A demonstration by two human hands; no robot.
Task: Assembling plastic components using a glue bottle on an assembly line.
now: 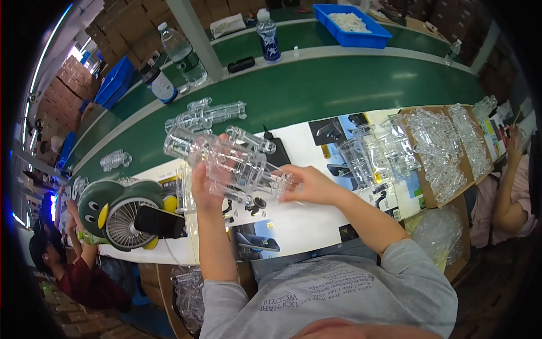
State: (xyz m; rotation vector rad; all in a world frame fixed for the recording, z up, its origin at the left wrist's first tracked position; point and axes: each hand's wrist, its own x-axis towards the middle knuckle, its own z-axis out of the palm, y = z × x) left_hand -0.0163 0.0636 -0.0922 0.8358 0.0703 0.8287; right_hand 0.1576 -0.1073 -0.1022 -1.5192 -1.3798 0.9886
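Note:
A clear plastic assembly (244, 166) of joined cylinders and tubes is held up in front of me, over the bench. My left hand (210, 183) is closed round its left and middle part, with some fingers seen only through the clear plastic. At its right end, my right hand (309, 185) grips the narrower tube between thumb and fingers. Just beyond lies a similar clear assembly (212, 116) on the green conveyor belt (327, 87). Clear cylindrical parts (364, 155) stand on the printed sheets to the right of my hands.
A cardboard tray (429, 198) full of clear parts lies at the right. On the left stand a penguin-shaped fan (130, 217) and a dark phone (160, 221). Bottles (267, 37) and a blue bin (353, 28) are beyond the belt. Other people sit at both sides.

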